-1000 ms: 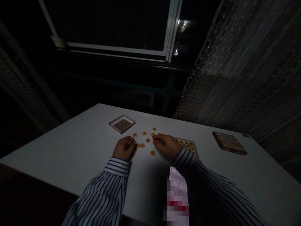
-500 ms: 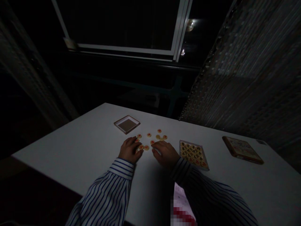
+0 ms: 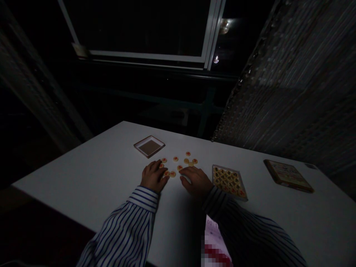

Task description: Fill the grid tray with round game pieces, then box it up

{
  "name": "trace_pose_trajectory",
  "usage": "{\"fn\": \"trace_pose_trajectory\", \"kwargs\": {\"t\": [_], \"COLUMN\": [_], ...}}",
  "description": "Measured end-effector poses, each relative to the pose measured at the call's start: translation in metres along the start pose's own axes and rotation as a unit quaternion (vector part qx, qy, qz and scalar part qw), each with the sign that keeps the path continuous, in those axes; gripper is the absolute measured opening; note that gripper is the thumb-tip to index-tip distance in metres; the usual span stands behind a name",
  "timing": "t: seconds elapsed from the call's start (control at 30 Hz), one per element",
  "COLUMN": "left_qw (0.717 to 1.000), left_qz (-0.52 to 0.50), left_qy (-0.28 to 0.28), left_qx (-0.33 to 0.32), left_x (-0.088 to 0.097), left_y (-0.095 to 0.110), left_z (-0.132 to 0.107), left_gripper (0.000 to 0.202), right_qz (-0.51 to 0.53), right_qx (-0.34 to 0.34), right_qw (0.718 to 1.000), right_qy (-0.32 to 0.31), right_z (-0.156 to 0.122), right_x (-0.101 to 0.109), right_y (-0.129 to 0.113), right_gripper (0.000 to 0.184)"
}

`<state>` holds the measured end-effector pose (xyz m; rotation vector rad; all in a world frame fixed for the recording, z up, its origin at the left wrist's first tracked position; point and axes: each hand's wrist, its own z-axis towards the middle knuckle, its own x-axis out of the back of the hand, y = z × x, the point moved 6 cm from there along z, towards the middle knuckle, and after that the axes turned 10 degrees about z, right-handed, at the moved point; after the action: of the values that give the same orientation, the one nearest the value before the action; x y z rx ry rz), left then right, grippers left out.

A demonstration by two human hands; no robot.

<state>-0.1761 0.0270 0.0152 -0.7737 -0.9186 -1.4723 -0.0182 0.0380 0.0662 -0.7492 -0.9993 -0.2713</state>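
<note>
Several round Chinese chess pieces (image 3: pixel 175 159) lie loose on the white table, most with red characters face up and a few with blank faces. My left hand (image 3: pixel 152 176) rests at their left edge, fingers bent and apart from the thumb, beside a red-marked piece (image 3: pixel 166 173). Opposite it, my right hand (image 3: pixel 196 180) lies low over the table, its fingertips at another red-marked piece (image 3: pixel 180 168) and its thumb spread away. Neither hand visibly grips a piece. To the right, a shallow tray (image 3: pixel 246 193) holds rows of pieces with black characters and some red ones.
An open shallow box lid (image 3: pixel 150 155) lies at the table's far left. A closed flat box (image 3: pixel 289 175) sits at the right. Below my right forearm is a lit screen (image 3: pixel 215 237), partly blurred out. Beaded curtains (image 3: pixel 292 74) hang behind the table (image 3: pixel 69 178).
My view has shifted very slightly. Both hands stay in almost the same place among the pieces.
</note>
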Motion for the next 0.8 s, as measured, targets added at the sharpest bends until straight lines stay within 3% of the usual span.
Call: {"fn": "trace_pose_trajectory", "kwargs": {"t": [0.4,0.8], "left_qw": [0.999,0.997], "left_qz": [-0.033,-0.067], "left_qy": [0.019,0.013], "left_qx": [0.016,-0.022], "left_x": [0.000,0.017], "left_y": [0.001,0.008], "left_z": [0.000,0.007], "left_gripper": [0.027,0.027], "right_qz": [0.004,0.005], "right_qx": [-0.002,-0.005], "right_qw": [1.000,1.000], "right_qy": [-0.005,-0.004], "right_z": [-0.001,0.000], "right_x": [0.000,0.000], "right_y": [0.001,0.002], "right_gripper": [0.026,0.025]}}
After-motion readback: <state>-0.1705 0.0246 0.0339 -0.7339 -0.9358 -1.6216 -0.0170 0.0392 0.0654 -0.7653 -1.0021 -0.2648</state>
